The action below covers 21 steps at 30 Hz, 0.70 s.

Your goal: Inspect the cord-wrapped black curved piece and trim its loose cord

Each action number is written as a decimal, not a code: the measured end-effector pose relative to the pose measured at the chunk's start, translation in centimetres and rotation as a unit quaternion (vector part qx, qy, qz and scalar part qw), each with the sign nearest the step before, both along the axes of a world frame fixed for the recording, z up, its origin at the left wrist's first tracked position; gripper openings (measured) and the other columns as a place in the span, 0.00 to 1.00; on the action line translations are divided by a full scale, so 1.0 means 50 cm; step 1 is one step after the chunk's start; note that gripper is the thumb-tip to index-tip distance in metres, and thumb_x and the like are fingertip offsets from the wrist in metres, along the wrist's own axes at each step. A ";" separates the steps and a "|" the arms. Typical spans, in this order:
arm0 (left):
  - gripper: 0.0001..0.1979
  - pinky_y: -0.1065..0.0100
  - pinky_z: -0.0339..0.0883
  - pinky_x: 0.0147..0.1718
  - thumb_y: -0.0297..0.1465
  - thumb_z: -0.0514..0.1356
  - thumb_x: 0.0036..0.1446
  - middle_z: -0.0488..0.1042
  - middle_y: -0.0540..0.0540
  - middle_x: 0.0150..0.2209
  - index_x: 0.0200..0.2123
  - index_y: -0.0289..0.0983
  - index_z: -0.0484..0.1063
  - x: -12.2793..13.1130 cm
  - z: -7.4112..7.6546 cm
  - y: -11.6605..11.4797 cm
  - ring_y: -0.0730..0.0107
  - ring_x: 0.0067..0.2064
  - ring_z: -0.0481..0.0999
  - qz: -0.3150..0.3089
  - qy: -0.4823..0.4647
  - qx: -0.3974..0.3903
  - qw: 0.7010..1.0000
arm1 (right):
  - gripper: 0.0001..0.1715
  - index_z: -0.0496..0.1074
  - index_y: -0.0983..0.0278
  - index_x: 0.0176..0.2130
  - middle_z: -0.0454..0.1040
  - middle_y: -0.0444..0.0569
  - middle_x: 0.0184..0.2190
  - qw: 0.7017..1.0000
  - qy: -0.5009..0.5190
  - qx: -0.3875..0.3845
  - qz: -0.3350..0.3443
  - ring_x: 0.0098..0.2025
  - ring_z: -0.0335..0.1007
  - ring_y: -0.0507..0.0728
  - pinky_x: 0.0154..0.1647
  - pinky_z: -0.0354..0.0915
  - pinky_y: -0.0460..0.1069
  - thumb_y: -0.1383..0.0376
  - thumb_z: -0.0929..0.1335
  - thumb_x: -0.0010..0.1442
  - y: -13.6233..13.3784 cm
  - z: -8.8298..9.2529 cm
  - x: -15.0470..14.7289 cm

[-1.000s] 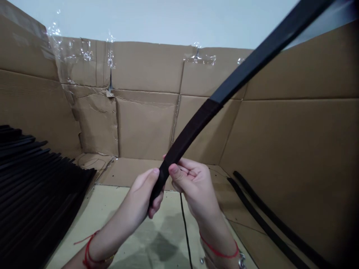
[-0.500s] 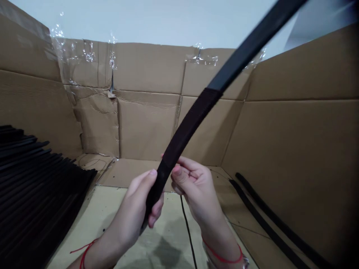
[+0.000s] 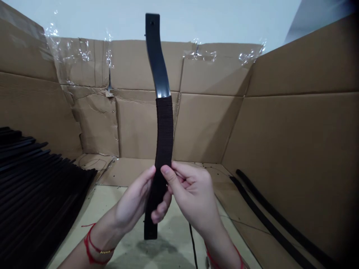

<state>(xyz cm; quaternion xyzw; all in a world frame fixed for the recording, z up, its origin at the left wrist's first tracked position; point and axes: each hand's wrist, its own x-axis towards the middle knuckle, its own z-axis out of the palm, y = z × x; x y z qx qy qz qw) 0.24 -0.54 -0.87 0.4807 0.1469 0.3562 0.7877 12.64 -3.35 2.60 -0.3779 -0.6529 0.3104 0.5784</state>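
Note:
A long black curved strip (image 3: 164, 127) stands nearly upright in front of me. Its middle is wrapped in dark woven cord, its upper end is bare and glossy. My left hand (image 3: 134, 200) grips the strip's lower part, fingers curled round it. My right hand (image 3: 192, 196) pinches the wrapped part from the right with thumb and fingers, just above the left hand. A thin black cord (image 3: 193, 244) hangs down below my hands. Both wrists wear red string bracelets.
A stack of several black strips (image 3: 36, 190) lies at the left. Two wrapped black strips (image 3: 269, 220) lie along the foot of the right cardboard wall (image 3: 303, 149). Taped cardboard walls close in the back and the sides. The floor is cardboard (image 3: 112, 213).
The strip has swung from a slant toward the upper right to nearly upright, and its top end has come into view. Both hands keep their hold on it.

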 end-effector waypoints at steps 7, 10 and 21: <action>0.25 0.80 0.37 0.12 0.53 0.53 0.57 0.44 0.61 0.15 0.24 0.37 0.58 -0.003 0.006 -0.025 0.85 0.15 0.38 -0.095 -0.106 -0.051 0.988 | 0.14 0.75 0.65 0.29 0.73 0.43 0.19 0.992 0.057 -0.013 0.113 0.19 0.70 0.50 0.18 0.63 0.42 0.56 0.73 0.54 0.014 0.008 0.016; 0.26 0.80 0.37 0.11 0.53 0.50 0.59 0.44 0.61 0.15 0.23 0.37 0.58 -0.004 0.007 -0.031 0.85 0.14 0.38 -0.119 -0.121 -0.049 0.984 | 0.16 0.78 0.66 0.31 0.71 0.43 0.17 0.986 0.088 -0.015 0.143 0.17 0.65 0.49 0.15 0.58 0.41 0.55 0.75 0.51 0.022 0.003 0.021; 0.28 0.79 0.36 0.11 0.58 0.49 0.55 0.43 0.61 0.14 0.23 0.39 0.54 0.001 0.005 -0.017 0.84 0.14 0.38 -0.063 -0.057 -0.018 0.996 | 0.20 0.71 0.63 0.23 0.66 0.41 0.14 0.998 0.036 0.057 -0.015 0.14 0.68 0.52 0.10 0.58 0.42 0.54 0.68 0.60 0.019 -0.011 -0.005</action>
